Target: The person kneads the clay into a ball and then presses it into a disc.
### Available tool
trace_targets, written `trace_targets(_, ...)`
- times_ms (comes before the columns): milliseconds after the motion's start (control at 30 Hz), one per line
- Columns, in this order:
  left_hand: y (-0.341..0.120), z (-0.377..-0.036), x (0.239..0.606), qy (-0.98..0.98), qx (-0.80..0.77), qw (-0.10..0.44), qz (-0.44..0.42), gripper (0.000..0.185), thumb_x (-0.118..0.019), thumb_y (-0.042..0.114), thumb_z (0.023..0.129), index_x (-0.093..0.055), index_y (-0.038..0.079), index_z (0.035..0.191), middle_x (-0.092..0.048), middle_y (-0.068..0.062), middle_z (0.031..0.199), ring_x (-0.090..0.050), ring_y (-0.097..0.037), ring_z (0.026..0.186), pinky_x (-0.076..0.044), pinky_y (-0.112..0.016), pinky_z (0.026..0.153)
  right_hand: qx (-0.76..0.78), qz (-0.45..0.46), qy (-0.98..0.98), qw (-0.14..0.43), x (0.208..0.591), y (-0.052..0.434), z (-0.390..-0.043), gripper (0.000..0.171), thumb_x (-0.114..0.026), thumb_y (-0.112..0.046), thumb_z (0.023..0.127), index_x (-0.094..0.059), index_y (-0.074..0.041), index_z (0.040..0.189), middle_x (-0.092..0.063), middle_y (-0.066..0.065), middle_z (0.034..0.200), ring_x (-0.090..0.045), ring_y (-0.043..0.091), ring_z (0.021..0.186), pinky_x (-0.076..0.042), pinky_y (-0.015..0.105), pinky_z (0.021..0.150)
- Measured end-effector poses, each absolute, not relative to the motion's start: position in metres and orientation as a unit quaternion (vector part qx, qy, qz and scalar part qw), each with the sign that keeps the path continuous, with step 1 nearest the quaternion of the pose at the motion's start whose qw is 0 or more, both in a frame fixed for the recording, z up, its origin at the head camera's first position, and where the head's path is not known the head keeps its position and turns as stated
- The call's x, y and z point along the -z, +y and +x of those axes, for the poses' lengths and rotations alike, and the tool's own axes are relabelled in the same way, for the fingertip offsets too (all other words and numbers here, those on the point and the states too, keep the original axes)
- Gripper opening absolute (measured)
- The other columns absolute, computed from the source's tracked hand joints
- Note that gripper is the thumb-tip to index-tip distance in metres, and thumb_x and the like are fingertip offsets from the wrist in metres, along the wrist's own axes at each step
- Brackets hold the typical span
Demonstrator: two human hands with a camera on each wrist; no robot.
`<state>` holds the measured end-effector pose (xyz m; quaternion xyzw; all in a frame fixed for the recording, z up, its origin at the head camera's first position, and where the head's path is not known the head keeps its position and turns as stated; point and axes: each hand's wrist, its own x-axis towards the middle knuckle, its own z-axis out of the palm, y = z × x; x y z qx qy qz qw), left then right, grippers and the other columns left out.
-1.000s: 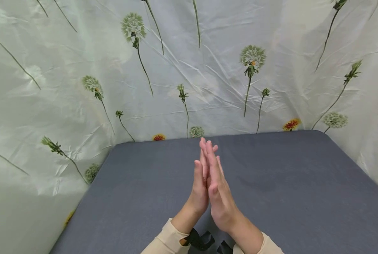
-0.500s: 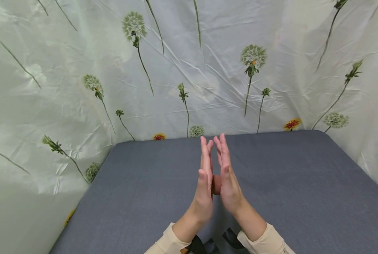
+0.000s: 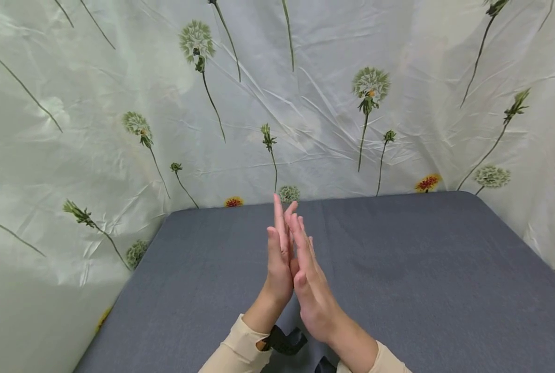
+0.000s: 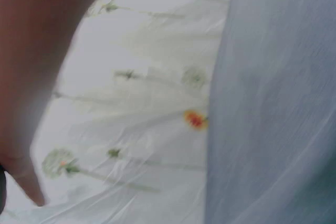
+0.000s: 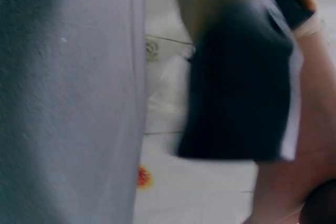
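My left hand (image 3: 277,259) and my right hand (image 3: 307,282) are raised above the grey table (image 3: 422,269), palm pressed against palm, fingers straight and pointing away from me. Neither hand holds anything. The left hand stands slightly further forward than the right. Cream sleeves (image 3: 232,355) and black wrist straps (image 3: 284,342) show at both wrists. In the blurred left wrist view a hand (image 4: 37,77) fills the left edge, with the grey table (image 4: 273,103) on the right. The right wrist view is blurred and shows a black strap (image 5: 236,87) and the table (image 5: 68,103).
A pale sheet printed with dandelions and small red flowers (image 3: 370,88) hangs behind and to both sides of the table, meeting it at the far edge (image 3: 314,201). The table's left edge (image 3: 123,290) runs diagonally toward me.
Half a second ago the palms were slightly apart; they have closed together again and shifted a little to the left, the right hand sliding back against the left.
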<state>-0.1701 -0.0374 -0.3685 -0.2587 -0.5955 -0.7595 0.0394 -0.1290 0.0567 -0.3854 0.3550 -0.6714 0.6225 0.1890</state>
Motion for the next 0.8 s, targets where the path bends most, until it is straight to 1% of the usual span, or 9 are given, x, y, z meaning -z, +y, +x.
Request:
trace_targets(133,-0.022,-0.164,0.379,-0.586,0.756,0.002,-0.291,0.088,-0.013,0.079,0.106,0.019,0.029,0.171,0.012,0.005,0.182,0.003,-0.023,0.170,-0.003,-0.061,0.135,-0.609,0.350,-0.670,0.239,0.373,0.069,-0.133,0.077,-0.010,-0.058,0.115,-0.005,-0.009,0.174,-0.010,0.012,0.182,-0.002,0.026,0.170,0.004,0.043,0.135)
trace_targets(233,-0.011,-0.155,0.383,-0.585,0.750,-0.026,-0.308,0.087,-0.011,0.076,0.108,0.020,0.026,0.171,0.005,0.003,0.183,-0.004,-0.024,0.170,-0.004,-0.059,0.134,-0.622,0.347,-0.654,0.255,0.366,0.081,-0.140,0.077,-0.013,-0.060,0.115,-0.003,-0.012,0.174,-0.015,0.011,0.182,-0.007,0.029,0.170,-0.005,0.027,0.134)
trace_targets(333,-0.004,-0.146,0.384,-0.583,0.744,-0.055,-0.321,0.088,-0.008,0.077,0.107,0.024,0.024,0.170,-0.002,-0.004,0.183,-0.003,-0.027,0.169,-0.003,-0.061,0.133,-0.643,0.333,-0.642,0.253,0.363,0.095,-0.147,0.076,-0.016,-0.061,0.115,0.000,-0.017,0.175,-0.016,0.011,0.181,-0.008,0.030,0.170,-0.010,0.035,0.135)
trace_targets(467,-0.001,-0.137,0.380,-0.602,0.719,-0.058,-0.341,0.088,-0.003,0.076,0.107,0.025,0.020,0.169,0.006,-0.008,0.182,0.009,-0.031,0.169,0.005,-0.066,0.131,-0.674,0.296,-0.634,0.237,0.365,0.106,-0.157,0.080,-0.020,-0.068,0.112,-0.001,-0.024,0.175,-0.017,0.010,0.181,-0.008,0.032,0.170,-0.004,0.063,0.132)
trace_targets(567,-0.004,-0.133,0.374,-0.620,0.704,-0.041,-0.345,0.086,0.000,0.076,0.106,0.024,0.023,0.170,0.012,-0.003,0.182,0.016,-0.028,0.168,0.010,-0.068,0.129,-0.693,0.279,-0.628,0.217,0.372,0.106,-0.162,0.083,-0.022,-0.073,0.110,-0.001,-0.025,0.175,-0.015,0.012,0.181,-0.007,0.037,0.169,0.000,0.076,0.127)
trace_targets(633,-0.008,-0.132,0.370,-0.628,0.697,-0.016,-0.345,0.086,0.001,0.077,0.105,0.023,0.025,0.170,0.010,-0.003,0.182,0.016,-0.027,0.168,0.011,-0.070,0.127,-0.700,0.273,-0.630,0.198,0.377,0.102,-0.164,0.083,-0.020,-0.073,0.110,0.000,-0.026,0.175,-0.014,0.013,0.181,-0.005,0.040,0.169,0.000,0.077,0.126)
trace_targets(667,-0.010,-0.133,0.368,-0.631,0.694,-0.002,-0.346,0.086,0.000,0.078,0.105,0.022,0.026,0.170,0.008,-0.003,0.182,0.015,-0.027,0.168,0.012,-0.071,0.127,-0.703,0.271,-0.630,0.188,0.380,0.099,-0.164,0.083,-0.019,-0.073,0.109,0.001,-0.026,0.175,-0.012,0.014,0.181,-0.007,0.042,0.167,-0.015,0.072,0.128)
trace_targets(733,-0.016,-0.137,0.364,-0.632,0.691,0.027,-0.349,0.087,-0.001,0.079,0.104,0.022,0.026,0.170,0.007,-0.005,0.182,0.013,-0.028,0.169,0.011,-0.072,0.126,-0.706,0.271,-0.633,0.167,0.386,0.093,-0.163,0.080,-0.016,-0.070,0.111,0.003,-0.025,0.175,-0.010,0.016,0.181,-0.006,0.044,0.167,-0.016,0.071,0.128)
trace_targets(800,-0.021,-0.142,0.359,-0.635,0.686,0.061,-0.349,0.089,-0.003,0.079,0.104,0.022,0.025,0.170,0.005,-0.008,0.182,0.010,-0.030,0.169,0.010,-0.073,0.126,-0.704,0.271,-0.639,0.147,0.391,0.085,-0.160,0.076,-0.012,-0.066,0.112,0.003,-0.025,0.175,-0.009,0.015,0.181,-0.007,0.043,0.167,-0.021,0.060,0.130)
